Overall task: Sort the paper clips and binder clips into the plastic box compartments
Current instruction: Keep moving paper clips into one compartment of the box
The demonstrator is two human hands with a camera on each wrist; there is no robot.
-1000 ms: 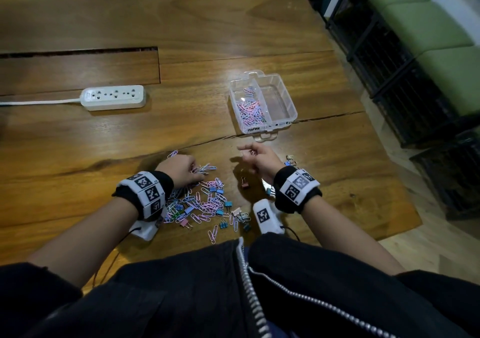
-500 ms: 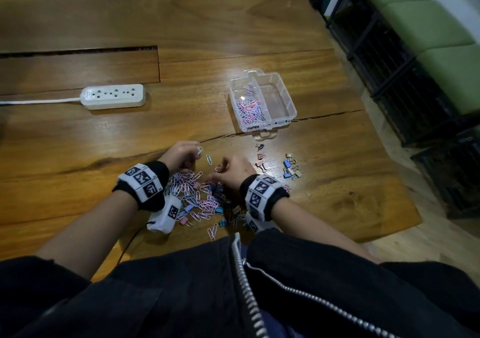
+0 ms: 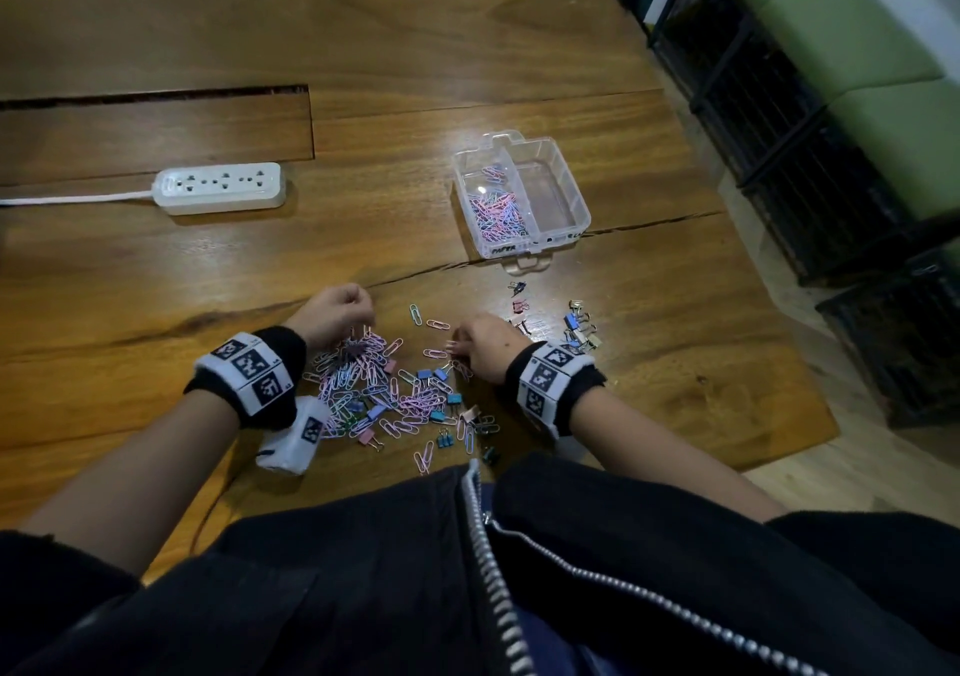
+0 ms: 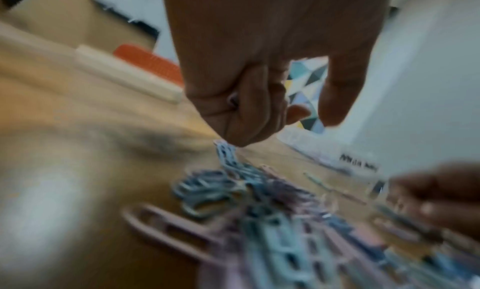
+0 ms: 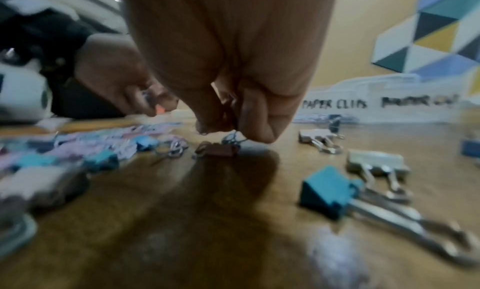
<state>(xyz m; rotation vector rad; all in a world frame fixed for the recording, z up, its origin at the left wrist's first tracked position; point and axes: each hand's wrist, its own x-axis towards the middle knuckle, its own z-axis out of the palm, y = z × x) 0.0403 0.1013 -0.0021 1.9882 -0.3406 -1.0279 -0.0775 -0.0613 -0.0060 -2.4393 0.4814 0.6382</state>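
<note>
Both hands work over a heap of mixed clips [image 3: 384, 394] on the near part of the wooden bench [image 3: 156, 280]. The left hand [image 3: 332, 314] curls its fingers [image 4: 241, 117] around a few paper clips [image 4: 226, 153], blurred in close view. The right hand [image 3: 480, 345] pinches a small binder clip [image 5: 221, 148] by its wire handle. Farther off, the plastic box [image 3: 571, 197] holds paper clips in its left compartment.
</note>
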